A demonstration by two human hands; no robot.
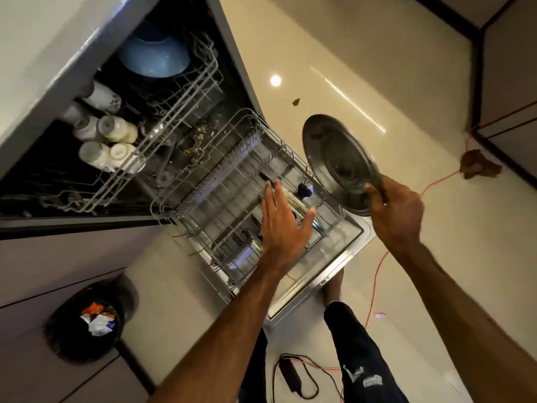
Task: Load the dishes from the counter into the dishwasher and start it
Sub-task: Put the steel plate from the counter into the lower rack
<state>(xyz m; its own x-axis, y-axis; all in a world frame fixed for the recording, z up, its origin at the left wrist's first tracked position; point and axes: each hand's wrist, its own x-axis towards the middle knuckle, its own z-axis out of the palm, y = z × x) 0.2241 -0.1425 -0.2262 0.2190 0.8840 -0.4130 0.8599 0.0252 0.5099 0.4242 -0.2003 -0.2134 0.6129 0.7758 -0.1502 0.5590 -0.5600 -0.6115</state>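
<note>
While the right hand (398,212) grips one steel plate (334,155) by its rim, the left hand (281,225) hovers, fingers spread and empty, above the lower rack (216,196).

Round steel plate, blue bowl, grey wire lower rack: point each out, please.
Round steel plate (334,158), head view, its inner face.
Blue bowl (154,58), head view, its curved side.
Grey wire lower rack (220,173), head view, its dense tine row.

Glossy cream floor tiles (377,68) lie beneath the right hand's (398,216) grip, with a lamp reflection (275,80) well beyond it. An orange cable (377,274) runs just below the grip. Dark-trimmed cabinets (508,82) stand far right of it. A black waste bin (87,321), part-filled, sits well to its left.
</note>
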